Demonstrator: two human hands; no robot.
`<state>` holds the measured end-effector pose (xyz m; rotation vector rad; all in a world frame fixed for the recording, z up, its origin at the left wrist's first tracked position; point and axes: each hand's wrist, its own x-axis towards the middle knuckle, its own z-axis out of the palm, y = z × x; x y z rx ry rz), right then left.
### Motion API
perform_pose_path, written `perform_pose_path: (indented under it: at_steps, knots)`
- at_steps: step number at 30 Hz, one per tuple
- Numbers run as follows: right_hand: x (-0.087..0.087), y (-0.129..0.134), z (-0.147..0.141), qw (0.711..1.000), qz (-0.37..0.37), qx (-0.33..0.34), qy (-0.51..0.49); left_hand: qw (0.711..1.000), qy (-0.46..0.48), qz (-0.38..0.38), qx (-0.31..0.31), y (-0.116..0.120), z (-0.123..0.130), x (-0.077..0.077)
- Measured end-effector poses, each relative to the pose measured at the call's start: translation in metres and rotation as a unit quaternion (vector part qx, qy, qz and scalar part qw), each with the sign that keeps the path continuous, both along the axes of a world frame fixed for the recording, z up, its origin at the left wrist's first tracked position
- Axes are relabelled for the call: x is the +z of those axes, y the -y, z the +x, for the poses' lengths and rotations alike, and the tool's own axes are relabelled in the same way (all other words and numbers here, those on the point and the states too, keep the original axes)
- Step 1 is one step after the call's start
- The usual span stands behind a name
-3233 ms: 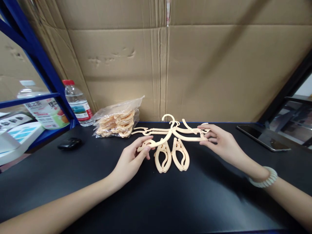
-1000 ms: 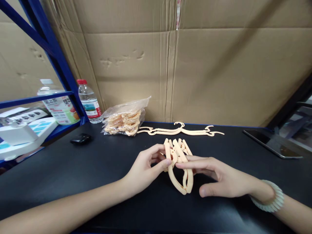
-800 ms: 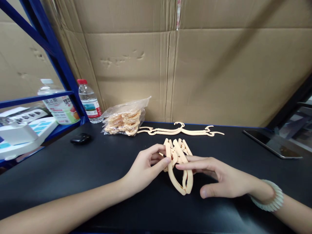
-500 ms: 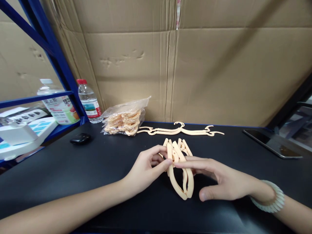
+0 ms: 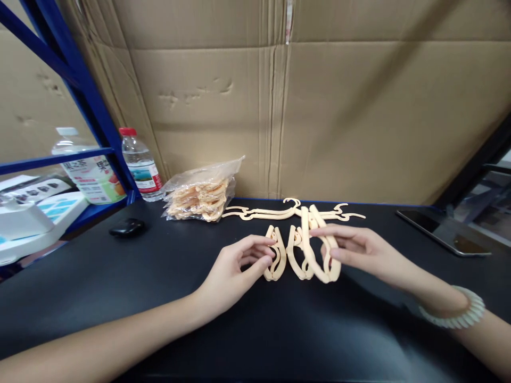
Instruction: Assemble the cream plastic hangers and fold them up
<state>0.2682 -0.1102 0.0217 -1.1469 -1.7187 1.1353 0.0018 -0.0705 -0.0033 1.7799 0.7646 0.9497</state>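
Observation:
My right hand (image 5: pixel 361 252) grips a cream folding hanger (image 5: pixel 309 247), folded up and raised above the black table, with the thumb on its near side. Two more folded hangers rest on the table: a left one (image 5: pixel 281 263) beside my left hand, and a middle one (image 5: pixel 294 260) partly covered by the raised hanger. My left hand (image 5: pixel 235 266) is open, thumb and index finger apart over the left hanger's edge; whether they touch it I cannot tell. Behind these, an unfolded hanger (image 5: pixel 271 214) lies spread along the table's back edge.
A clear plastic bag (image 5: pixel 199 197) full of folded hangers sits at the back left. Left of it stand a red-capped water bottle (image 5: pixel 141 170) and a black mouse (image 5: pixel 128 227). A dark tablet (image 5: pixel 443 234) lies at the right. Cardboard (image 5: pixel 359 106) walls the back.
The folded hanger held between both hands has moved right and up in my right hand. My left hand has let go of it, and the two hangers behind now show more fully.

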Motion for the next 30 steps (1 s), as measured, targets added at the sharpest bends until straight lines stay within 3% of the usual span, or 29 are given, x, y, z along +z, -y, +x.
perform_pose_path:
  at_steps: [3, 7, 13, 19, 30]
  knots:
    - [-0.002, -0.010, 0.011, 0.994, -0.005, -0.104, 0.043, 0.999, -0.022, 0.036, 0.005, 0.000, -0.001, 0.000]
    - [-0.010, -0.018, 0.020, 0.981, -0.029, -0.144, 0.130, 0.989, -0.074, 0.129, 0.008, 0.001, -0.002, 0.001]
    - [-0.013, -0.013, 0.022, 0.960, 0.054, -0.081, 0.264, 0.961, -0.134, 0.241, -0.019, 0.003, -0.005, 0.005]
    - [-0.004, 0.000, 0.022, 0.926, 0.035, -0.025, 0.374, 0.949, -0.168, 0.261, -0.050, 0.002, -0.006, 0.005]
    - [-0.003, 0.003, 0.030, 0.924, 0.024, 0.043, 0.379, 0.931, -0.233, 0.274, -0.056, 0.002, -0.008, 0.004]
